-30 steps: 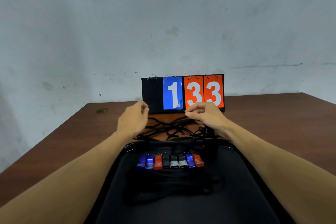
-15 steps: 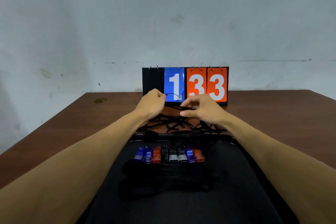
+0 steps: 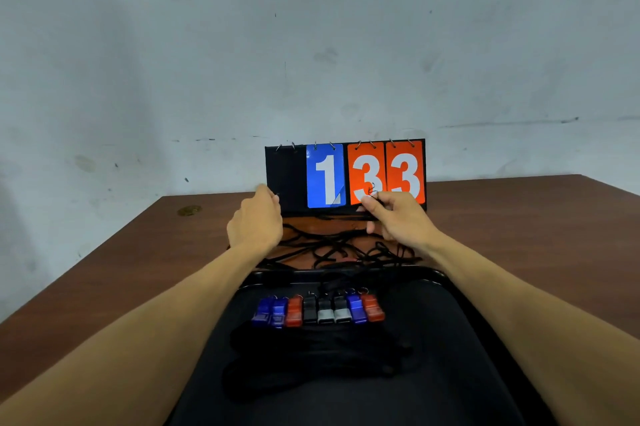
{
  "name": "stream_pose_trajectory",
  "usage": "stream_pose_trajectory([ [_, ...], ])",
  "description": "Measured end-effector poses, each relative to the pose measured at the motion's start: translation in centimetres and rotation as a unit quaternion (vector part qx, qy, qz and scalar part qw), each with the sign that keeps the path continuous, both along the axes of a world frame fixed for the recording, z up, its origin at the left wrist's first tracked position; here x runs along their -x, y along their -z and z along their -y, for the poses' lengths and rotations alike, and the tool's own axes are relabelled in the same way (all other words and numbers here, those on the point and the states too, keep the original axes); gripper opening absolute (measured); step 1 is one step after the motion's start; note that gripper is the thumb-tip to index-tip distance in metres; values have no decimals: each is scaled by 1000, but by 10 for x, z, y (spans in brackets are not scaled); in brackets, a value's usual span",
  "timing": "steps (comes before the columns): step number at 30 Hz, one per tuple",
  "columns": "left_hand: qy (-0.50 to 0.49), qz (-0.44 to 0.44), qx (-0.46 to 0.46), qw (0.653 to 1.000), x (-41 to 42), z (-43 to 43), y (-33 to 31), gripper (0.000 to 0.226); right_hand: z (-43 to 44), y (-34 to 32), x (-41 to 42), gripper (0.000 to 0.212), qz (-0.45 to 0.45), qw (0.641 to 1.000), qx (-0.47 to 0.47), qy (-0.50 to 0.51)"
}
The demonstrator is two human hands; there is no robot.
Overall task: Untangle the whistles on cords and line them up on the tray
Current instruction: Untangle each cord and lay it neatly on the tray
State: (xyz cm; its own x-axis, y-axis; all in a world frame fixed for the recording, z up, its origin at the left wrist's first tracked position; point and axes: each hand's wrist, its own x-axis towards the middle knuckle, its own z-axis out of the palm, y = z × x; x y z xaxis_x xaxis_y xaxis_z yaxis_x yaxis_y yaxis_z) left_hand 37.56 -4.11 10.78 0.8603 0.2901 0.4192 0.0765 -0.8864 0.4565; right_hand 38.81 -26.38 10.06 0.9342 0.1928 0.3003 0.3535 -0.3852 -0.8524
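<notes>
While your right hand (image 3: 398, 221) pinches a cord (image 3: 372, 191), draw it slowly clear of the tangle (image 3: 332, 245); the grip of your left hand (image 3: 254, 221) cannot be told.

A single view, from the wide-angle camera on my head. It faces forward and tilts down along both my forearms. The black tray (image 3: 440, 276) sits nearest, at the bottom edge. My left hand (image 3: 254, 221) and right hand (image 3: 398, 221) are mid-frame over the brown table (image 3: 138, 270). The scoreboard (image 3: 325, 176) stands beyond, then the grey wall (image 3: 311, 45). It is close enough to show the thin cord (image 3: 371, 191) my right hand pinches.
</notes>
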Motion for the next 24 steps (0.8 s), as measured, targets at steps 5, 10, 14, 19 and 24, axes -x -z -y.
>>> stream_pose_trajectory([
  [5, -29, 3, 20, 999, 0, -7, -1, 27, 9, 9, -8, 35, 24, 994, 14, 105],
  [10, 5, 10, 115, 993, -3, -16, 4, 25, 21, 16, -14, 27, -1, 987, 30, 156],
  [14, 75, 33, 137, 987, -2, -10, -4, 18, 16, 17, -19, 21, -3, 980, 148, 136],
  [19, -24, 41, 73, 996, 14, -22, -22, 20, 28, 17, -17, 18, -2, 962, 151, 226],
  [24, 6, 29, 126, 992, 24, -22, -29, 19, 24, 16, -11, 18, -65, 942, 232, 236],
])
